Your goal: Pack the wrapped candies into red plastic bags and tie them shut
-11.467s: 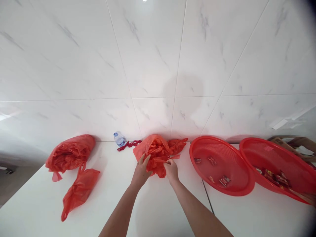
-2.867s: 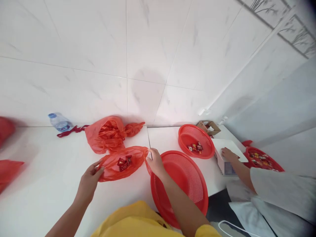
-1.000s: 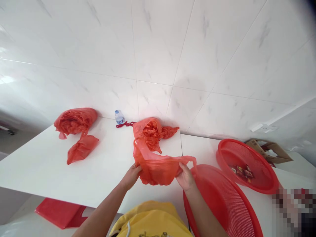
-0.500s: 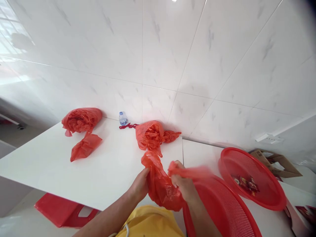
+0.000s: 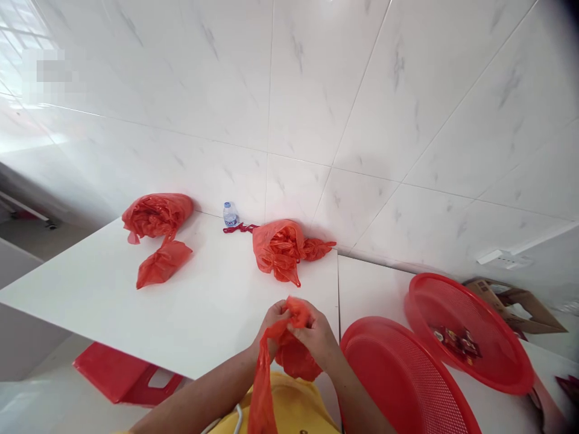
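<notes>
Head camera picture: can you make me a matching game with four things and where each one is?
Things:
1. water bottle
2. sweets
3. stool
4. red bag

Places:
A. in the far red basket
B. on the floor beside the table
C. gripped by the left hand and the right hand
D. at the back by the wall

Pairs: 1-D, 2-A, 3-B, 4-C

Bags [image 5: 279, 252] on table [image 5: 190, 313], baskets [image 5: 470, 331] right
</notes>
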